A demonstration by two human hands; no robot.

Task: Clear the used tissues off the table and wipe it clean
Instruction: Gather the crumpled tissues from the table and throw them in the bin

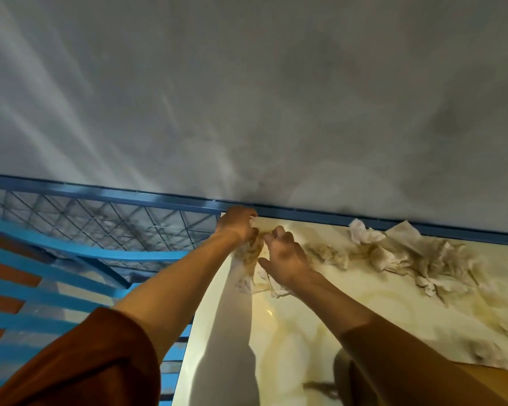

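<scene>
Brown-stained tissue, a crumpled wad (248, 253), sits bunched between both hands just below the blue rail (305, 214). The left hand (236, 227) is up against the rail, its fingers curled round the top of the wad, and a white tip of paper pokes out between them. The right hand (286, 257) is a little nearer than the rail. Its fingers are half bent and spread over the wad's right side, with the thumb reaching toward it; I cannot tell whether it grips the paper or only hovers over it. The wad's loose lower end trails onto the surface (305, 332), which is glossy cream stone marked with yellowish rings and smears.

Further right along the rail lies a small soiled clump (329, 254). Beyond it is a big pile (417, 253) of stained tissues, whose top edge touches the rail. Both forearms are bare, and rust-brown sleeves (85, 361) are pushed up toward the elbows.

The rail runs along the foot of a grey wall (276, 98), at the far edge of the surface. Under the rail's left stretch is wire mesh (100, 221), and nearer than that are blue slats (56, 288).
</scene>
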